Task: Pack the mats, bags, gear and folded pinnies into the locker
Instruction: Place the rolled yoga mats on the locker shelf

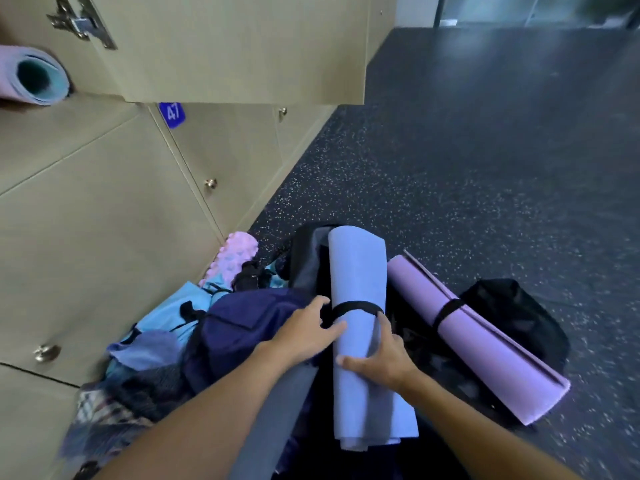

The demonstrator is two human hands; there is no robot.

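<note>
A rolled blue-lilac mat with a black strap lies on the pile on the floor. My left hand holds its left side near the strap. My right hand grips its right side, thumb across the front. A grey rolled mat lies under my left forearm. A purple strapped mat rests to the right on a black mesh bag. A navy bag, light-blue pinnies and a pink knobbed foam roller lie to the left. A pink-teal rolled mat sticks out of the open locker.
The open locker door hangs above the pile. Beige lockers with round knobs line the left; one carries a blue tag 47. Dark speckled floor stretches to the right. Plaid fabric lies at the lower left.
</note>
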